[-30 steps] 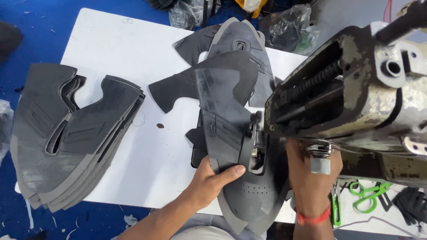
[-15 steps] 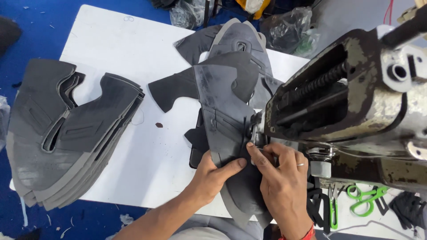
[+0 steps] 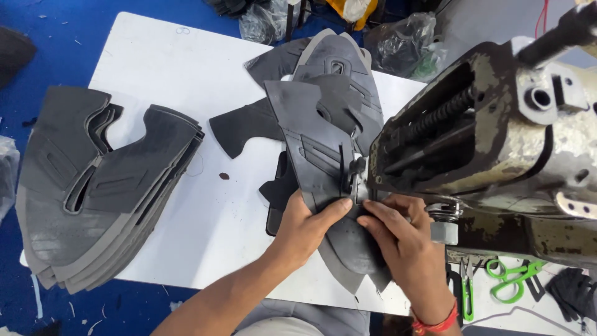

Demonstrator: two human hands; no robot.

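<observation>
Nearest to us, our left hand (image 3: 308, 227) presses flat on the dark grey shoe upper piece (image 3: 323, 168), thumb stretched across its lower part, fingers curled over its left edge, so it grips the piece against the worktop (image 3: 161, 68). Our right hand (image 3: 404, 249) lies just right of it, fingertips pinching and pressing the same piece right at the needle of the sewing machine (image 3: 497, 143). Neither hand is slack; both hold the piece down.

The piece lies under the machine's presser foot, running from our hands away toward the far edge of the worktop. It looks thin, light and floppy, a soft sheet with a slightly grippy matte face, so we judge it is best held flat with spread fingers close on either side of the needle, not lifted by one corner, where it would sag.

Right of the machine's base, near us, lie green-handled scissors (image 3: 513, 280). Left of the machine, well apart across the white worktop, sits a tall stack of cut uppers (image 3: 93, 199). Beyond the needle, further cut pieces (image 3: 339, 81) overlap. Farthest from us, behind the machine, are crumpled plastic bags (image 3: 404, 40).
</observation>
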